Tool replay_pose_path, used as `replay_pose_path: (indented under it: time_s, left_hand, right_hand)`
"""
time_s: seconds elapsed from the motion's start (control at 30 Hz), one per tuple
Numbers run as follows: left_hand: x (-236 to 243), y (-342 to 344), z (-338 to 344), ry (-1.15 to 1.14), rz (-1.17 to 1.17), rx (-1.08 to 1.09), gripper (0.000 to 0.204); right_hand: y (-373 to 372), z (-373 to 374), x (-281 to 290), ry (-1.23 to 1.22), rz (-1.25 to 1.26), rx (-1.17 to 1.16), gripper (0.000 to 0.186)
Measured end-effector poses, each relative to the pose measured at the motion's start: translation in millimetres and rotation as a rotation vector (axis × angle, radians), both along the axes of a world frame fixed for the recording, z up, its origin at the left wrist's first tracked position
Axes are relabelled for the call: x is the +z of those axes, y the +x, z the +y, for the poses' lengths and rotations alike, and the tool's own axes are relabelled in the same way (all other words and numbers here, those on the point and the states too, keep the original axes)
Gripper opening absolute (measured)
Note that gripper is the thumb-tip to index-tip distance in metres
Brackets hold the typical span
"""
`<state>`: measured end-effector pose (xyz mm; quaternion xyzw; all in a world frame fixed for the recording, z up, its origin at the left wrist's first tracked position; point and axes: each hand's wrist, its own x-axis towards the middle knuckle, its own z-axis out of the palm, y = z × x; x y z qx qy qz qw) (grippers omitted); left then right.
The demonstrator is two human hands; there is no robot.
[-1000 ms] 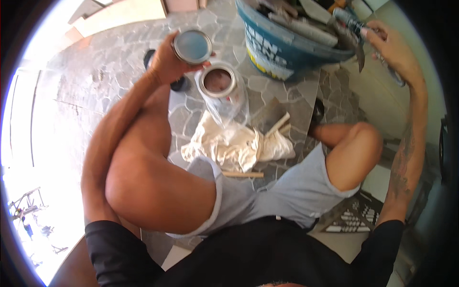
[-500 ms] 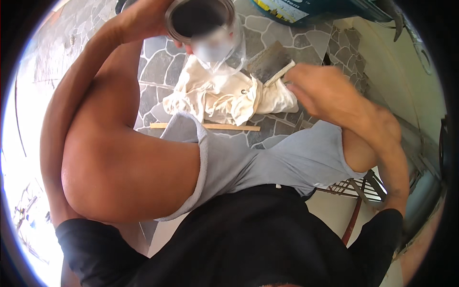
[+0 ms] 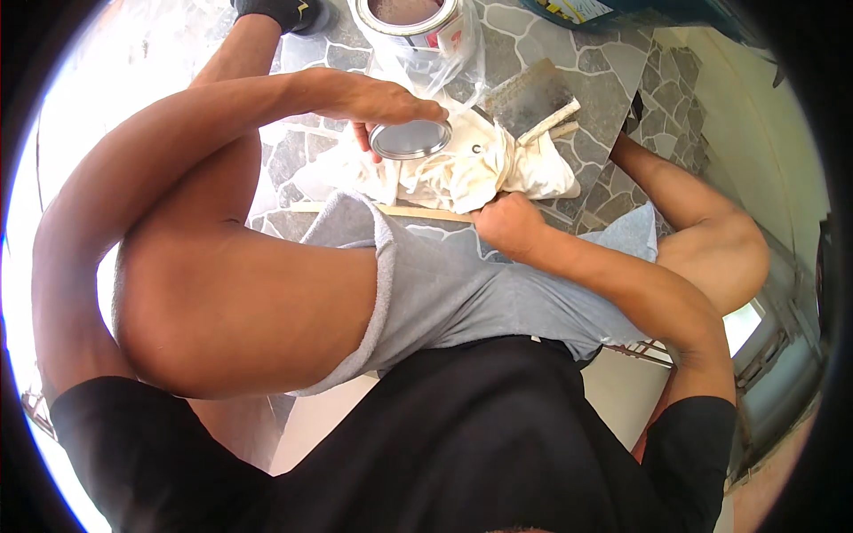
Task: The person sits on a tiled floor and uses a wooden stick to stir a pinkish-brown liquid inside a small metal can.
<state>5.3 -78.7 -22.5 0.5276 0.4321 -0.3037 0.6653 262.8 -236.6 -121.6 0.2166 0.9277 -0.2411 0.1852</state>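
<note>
The person's left hand (image 3: 391, 99) is curled with fingers and thumb about the edge of a round metal lid (image 3: 410, 142), held at 12 o'clock above a bundle of cream cloth (image 3: 544, 171); half a second ago the lid was farther off, toward 11, overlapping the tin. The right hand (image 3: 511, 225), at 2 o'clock, has its fingers curled under, at the right end of a thin wooden strip (image 3: 418, 212) and against the cloth's lower edge; I cannot tell which it grips. A second ago it was out by the bucket's rim with a tool, then a blur near the cloth's right end. Beyond the lid, at 12, the open tin (image 3: 409, 40) stands in a clear plastic bag (image 3: 468, 55), now uncovered by hand or lid. At 1 o'clock a flat grey plate (image 3: 526, 93) lies with pale sticks (image 3: 553, 123) just beside the cloth, on the stone-patterned floor (image 3: 600, 98); farther along 1, the dark teal bucket (image 3: 644, 22) is cut by the edge.
</note>
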Motion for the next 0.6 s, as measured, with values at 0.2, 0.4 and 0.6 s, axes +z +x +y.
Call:
replay_pose_path:
  time_s: [0.2, 0.4, 0.6]
  left_hand:
    - [5, -5, 7, -0.004, -0.071, 0.092, 0.069]
    - [0, -3, 18, -0.029, 0.158, 0.035, 0.077]
    - [35, -6, 37, 0.309, 0.223, -0.259, 0.087]
  right_hand:
    - [-2, 3, 7, 0.046, 0.017, -0.006, 0.014]
    - [4, 53, 72, -0.382, -0.106, -0.037, 0.017]
    - [24, 119, 174, -0.461, 0.175, -0.196, 0.023]
